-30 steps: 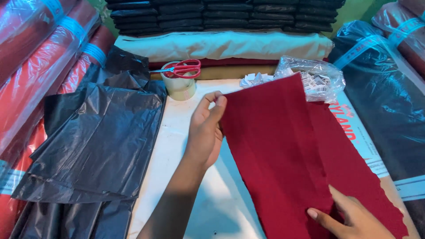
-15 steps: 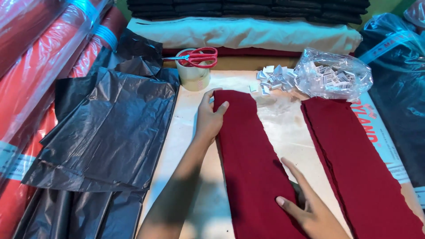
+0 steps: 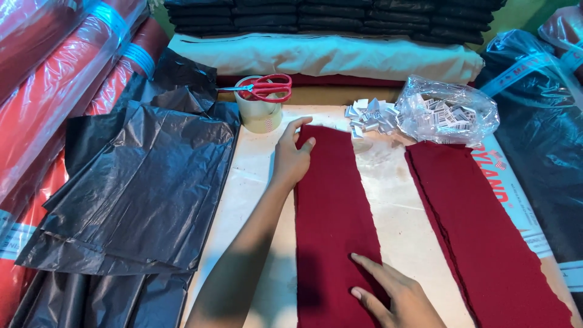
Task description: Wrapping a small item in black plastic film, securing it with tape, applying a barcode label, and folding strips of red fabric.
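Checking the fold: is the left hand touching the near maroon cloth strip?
Touching: the head view shows the left hand flat on the maroon strip's upper left edge.

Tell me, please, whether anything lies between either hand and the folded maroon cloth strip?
Nothing visible does. The left hand rests flat on the upper left edge of the folded maroon cloth strip, and the right hand presses directly on its lower end.

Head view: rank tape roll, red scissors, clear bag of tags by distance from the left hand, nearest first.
1. Tape roll: just up and left of the left hand.
2. Red scissors: lying on top of the roll, slightly farther back.
3. Clear bag of tags: off to the right, past the paper scraps.
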